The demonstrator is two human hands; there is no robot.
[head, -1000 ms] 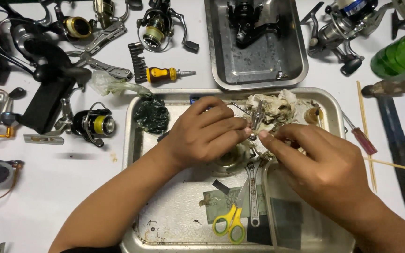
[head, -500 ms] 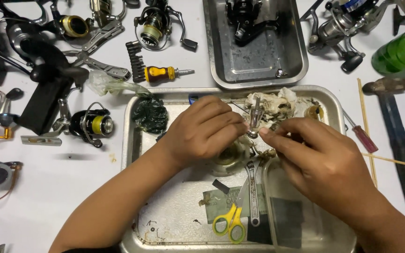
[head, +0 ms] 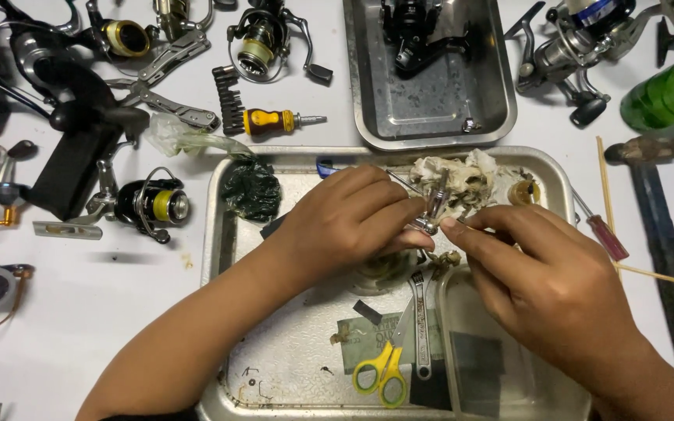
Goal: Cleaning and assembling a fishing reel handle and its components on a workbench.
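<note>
Nearest the camera, at the bottom edge of the large dented steel tray [head: 220, 234], a pair of yellow-handled scissors [head: 384, 373] lies beside a slim grey metal spanner [head: 421, 327]; the tray's lower rim is cut off by the frame. Above them, over the tray's middle, the left hand [head: 345, 222] and the right hand [head: 548, 277] meet fingertip to fingertip. Both pinch a small silvery metal reel part [head: 431, 214], the left clenched round its base, the right gripping its near end with thumb and forefinger. Most of the part is hidden by the fingers, so its shape is hard to make out. Just behind it sits a crumpled, dirty white rag [head: 462, 183], partly screened by the part. Since the earlier frames the hands have barely shifted; the right hand's fingers have closed in tighter on the part. Farther off, a smaller steel tray [head: 431, 129] holds a dark reel body cut off at the top edge, and a yellow-handled stubby screwdriver [head: 274, 122] lies on the white table [head: 103, 312].
</note>
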